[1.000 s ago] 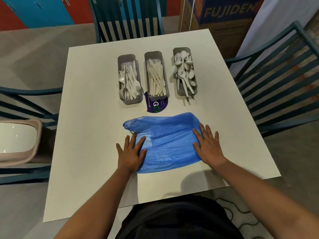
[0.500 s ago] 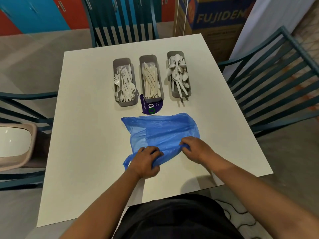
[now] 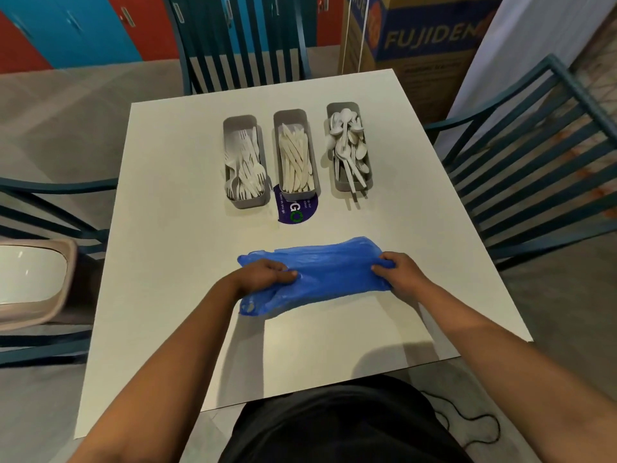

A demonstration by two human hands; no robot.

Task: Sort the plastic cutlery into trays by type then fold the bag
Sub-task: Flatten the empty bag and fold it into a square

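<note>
Folding the bag, sorting done

Gripping opposite ends of the blue plastic bag (image 3: 334, 272), the left hand (image 3: 267, 275) and right hand (image 3: 397, 272) pinch it low over the white desk (image 3: 167, 228). Forks (image 3: 245, 168), knives (image 3: 295, 162) and spoons (image 3: 349, 145) already fill three separate grey trays (image 3: 340, 110). Judging by this, only further folds remain

Blue bag (image 3: 329, 275). White table (image 3: 173, 228). Grey trays (image 3: 251, 203) with white forks (image 3: 245, 172), cream knives (image 3: 297, 162), white spoons (image 3: 349, 145). Purple sticker (image 3: 295, 212), white lettering, green ring. Teal slatted chairs (image 3: 534, 138).
</note>
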